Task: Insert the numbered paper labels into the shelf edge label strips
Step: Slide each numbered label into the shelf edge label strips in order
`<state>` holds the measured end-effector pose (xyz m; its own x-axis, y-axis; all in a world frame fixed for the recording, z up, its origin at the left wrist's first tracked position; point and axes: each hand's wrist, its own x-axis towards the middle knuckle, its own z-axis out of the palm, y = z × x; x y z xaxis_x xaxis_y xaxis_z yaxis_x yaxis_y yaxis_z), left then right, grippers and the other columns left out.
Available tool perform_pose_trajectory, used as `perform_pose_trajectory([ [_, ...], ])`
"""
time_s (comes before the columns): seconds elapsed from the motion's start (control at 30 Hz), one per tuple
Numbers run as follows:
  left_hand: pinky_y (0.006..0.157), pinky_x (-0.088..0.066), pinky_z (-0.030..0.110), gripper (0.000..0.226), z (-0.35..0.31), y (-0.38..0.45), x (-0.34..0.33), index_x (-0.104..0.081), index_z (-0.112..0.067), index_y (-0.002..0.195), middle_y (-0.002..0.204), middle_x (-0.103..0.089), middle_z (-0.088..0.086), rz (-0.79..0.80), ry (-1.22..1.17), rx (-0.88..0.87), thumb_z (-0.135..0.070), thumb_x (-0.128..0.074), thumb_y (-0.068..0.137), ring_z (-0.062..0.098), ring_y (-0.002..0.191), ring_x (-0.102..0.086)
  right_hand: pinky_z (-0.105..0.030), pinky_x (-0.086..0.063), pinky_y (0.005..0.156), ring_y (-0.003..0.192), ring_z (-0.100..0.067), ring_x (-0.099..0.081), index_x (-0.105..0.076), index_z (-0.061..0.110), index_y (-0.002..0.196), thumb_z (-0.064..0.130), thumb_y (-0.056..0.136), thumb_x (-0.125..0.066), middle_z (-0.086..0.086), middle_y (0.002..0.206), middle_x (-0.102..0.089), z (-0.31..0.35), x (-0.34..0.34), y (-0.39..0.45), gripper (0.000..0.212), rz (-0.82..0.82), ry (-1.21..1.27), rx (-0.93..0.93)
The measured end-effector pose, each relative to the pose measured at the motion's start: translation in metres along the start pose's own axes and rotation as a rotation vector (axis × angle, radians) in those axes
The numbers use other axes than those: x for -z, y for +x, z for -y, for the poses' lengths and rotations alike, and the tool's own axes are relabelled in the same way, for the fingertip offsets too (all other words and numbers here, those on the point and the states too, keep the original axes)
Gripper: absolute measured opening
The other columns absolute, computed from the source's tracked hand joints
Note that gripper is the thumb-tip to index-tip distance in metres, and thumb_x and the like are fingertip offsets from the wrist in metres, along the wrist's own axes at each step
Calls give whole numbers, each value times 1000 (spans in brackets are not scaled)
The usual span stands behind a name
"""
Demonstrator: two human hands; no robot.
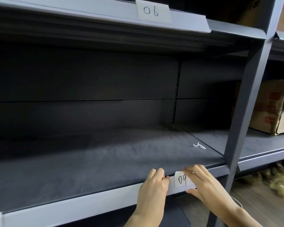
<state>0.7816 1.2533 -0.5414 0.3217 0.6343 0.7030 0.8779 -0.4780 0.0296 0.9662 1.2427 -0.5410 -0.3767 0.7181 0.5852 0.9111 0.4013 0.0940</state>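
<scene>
Dark grey shelving bay, wood floor below. Nearest: your left hand [152, 185] has its fingers curled over the front lip of the lower label strip [88, 205], pinching it just left of the "09" label [182, 180]. Your right hand [203, 185] pinches that label, fingers on top, thumb under. The label sits partly in the strip, its top edge sticking out and tilted. Probably mid-insertion: hold the strip open, level the paper, slide the bottom edge into the channel first, then press flat. Further back, a white clip [199, 145] lies on the shelf. Up top, the "06" label [152, 11] is already in the upper strip [187, 24].
</scene>
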Motion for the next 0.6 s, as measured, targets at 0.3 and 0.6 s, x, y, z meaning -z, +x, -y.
perform_pose_trajectory([
  [0.3, 36, -12, 18, 47, 0, -1, 1, -52, -22, 46, 59, -47, -11, 9, -10, -4, -12, -89, 19, 11, 65, -27, -11, -48, 72, 97, -3, -44, -55, 24, 111, 34, 40, -90, 16, 107, -47, 7, 3, 6, 79, 37, -43, 30],
  [0.6, 37, -11, 17, 45, 0, 0, 4, -52, -23, 46, 58, -48, -12, 2, 0, -12, -13, -88, 20, 10, 65, -28, -10, -50, 60, 84, -4, -52, -57, 26, 108, 29, 42, -91, 17, 99, -56, 13, 10, 7, 75, 86, -29, 18],
])
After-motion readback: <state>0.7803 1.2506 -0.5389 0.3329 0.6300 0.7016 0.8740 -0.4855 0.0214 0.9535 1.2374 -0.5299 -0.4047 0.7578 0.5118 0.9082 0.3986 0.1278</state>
